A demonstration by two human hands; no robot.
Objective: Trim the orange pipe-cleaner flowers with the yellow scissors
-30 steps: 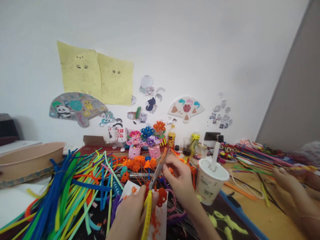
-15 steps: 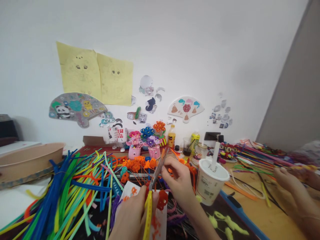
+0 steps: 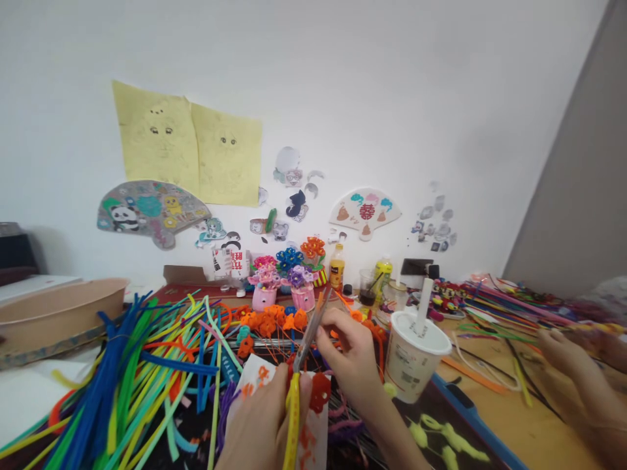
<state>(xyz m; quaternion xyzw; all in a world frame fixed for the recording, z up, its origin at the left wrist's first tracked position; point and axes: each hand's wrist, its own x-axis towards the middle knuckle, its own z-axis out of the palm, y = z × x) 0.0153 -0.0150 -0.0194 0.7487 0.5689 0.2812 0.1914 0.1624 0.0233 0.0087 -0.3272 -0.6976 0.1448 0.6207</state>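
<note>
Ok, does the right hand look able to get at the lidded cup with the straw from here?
Likely yes: the lidded cup stands just to the right of the right hand, with only low orange pieces showing in the gap. It sits beside the scissors, though.

Yellow handles and silver blades are shown on the scissors (image 3: 294, 384).
The white sheet (image 3: 251, 369) is blotched with orange; the fuzzy piece (image 3: 321, 393) is coloured red. Pipe cleaners (image 3: 142, 382) are mixed: blue, green, yellow, mint, orange. Flower heads (image 3: 290, 260) are done in pink, blue, purple, orange; two pots (image 3: 303, 299) in pink. Grey fan (image 3: 151, 207) is covered in multicolour cartoons; white fan (image 3: 366, 212) is marked in red, brown, teal, blue, pink.
</note>
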